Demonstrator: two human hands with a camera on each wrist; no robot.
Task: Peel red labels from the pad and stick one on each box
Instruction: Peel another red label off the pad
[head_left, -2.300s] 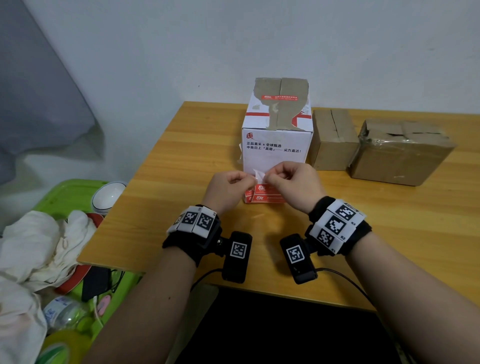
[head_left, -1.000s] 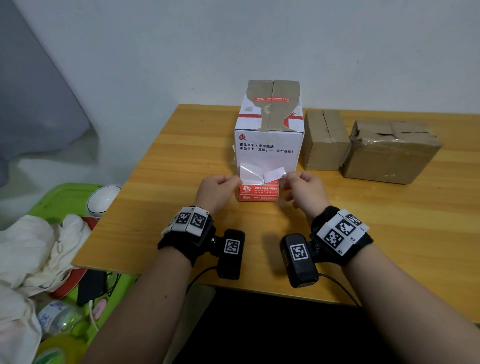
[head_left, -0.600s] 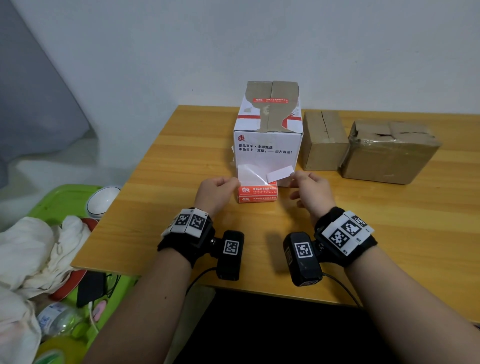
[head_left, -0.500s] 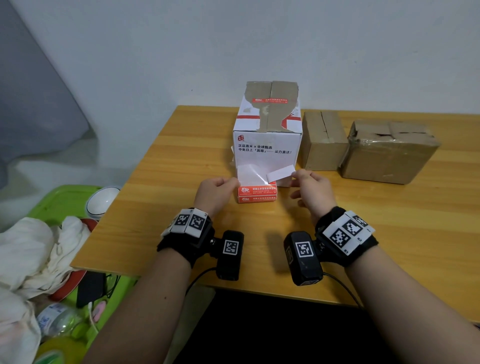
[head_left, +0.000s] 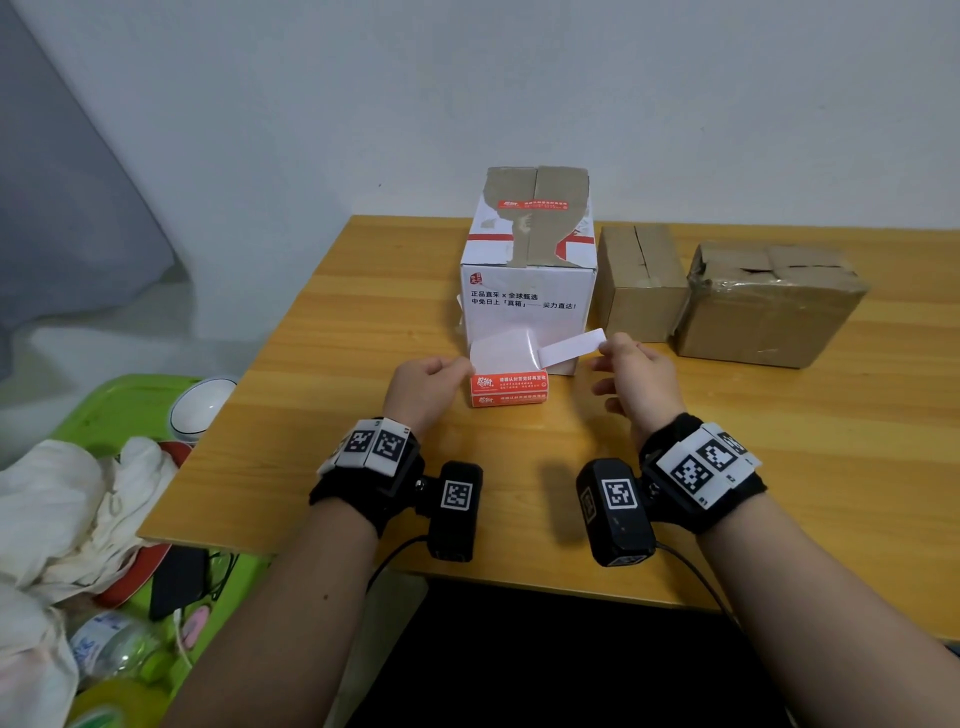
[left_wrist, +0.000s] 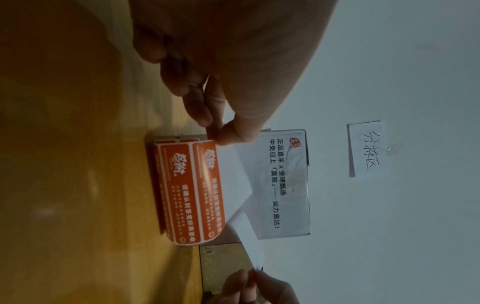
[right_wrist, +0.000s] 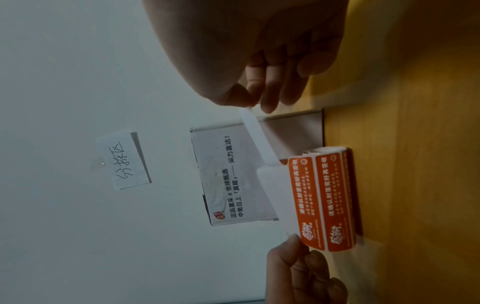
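The pad of red labels (head_left: 509, 391) lies on the table in front of the white box (head_left: 527, 306). My left hand (head_left: 465, 366) pinches the left edge of the pad's lifted white backing sheet (head_left: 501, 352). My right hand (head_left: 605, 345) pinches the end of a label strip (head_left: 571, 347), white underside up, stretched out to the right; its other end still meets the sheet. The right wrist view shows that strip (right_wrist: 257, 135) running from my fingertips (right_wrist: 267, 107) to the pad (right_wrist: 324, 201). One red label (head_left: 532, 205) sits on the white box's top.
Two brown cardboard boxes (head_left: 639, 280) (head_left: 769, 306) stand right of the white box. The wooden table (head_left: 779, 467) ends at my wrists. A green tray (head_left: 119, 410) with cloths and a bowl sits low on the left. A handwritten paper note (left_wrist: 366, 148) hangs on the wall.
My hands have parted from the pad's corner. The right hand has drawn the label strip out to the right and slightly up, while the left hand keeps holding the backing sheet.
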